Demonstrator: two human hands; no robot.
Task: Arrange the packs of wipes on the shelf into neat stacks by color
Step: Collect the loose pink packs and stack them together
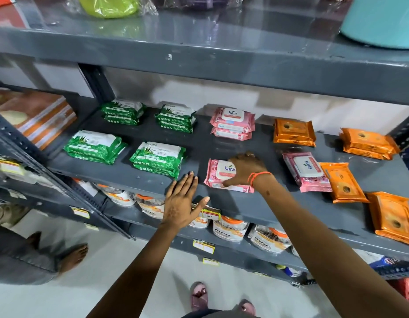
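Note:
On the grey shelf lie several stacks of green wipe packs at the left. A pink stack sits at the back middle. My right hand grips a single pink pack lying at the shelf's front. Another pink pack lies askew to the right, overlapping an orange pack. Orange packs stand at the back right, and one more orange pack lies at the front right. My left hand hovers flat with fingers spread over the shelf's front edge, holding nothing.
A lower shelf holds white and orange pouches with yellow price tags on its edge. The upper shelf overhangs closely. Boxes sit on the adjoining rack at left. Another person's foot rests on the floor.

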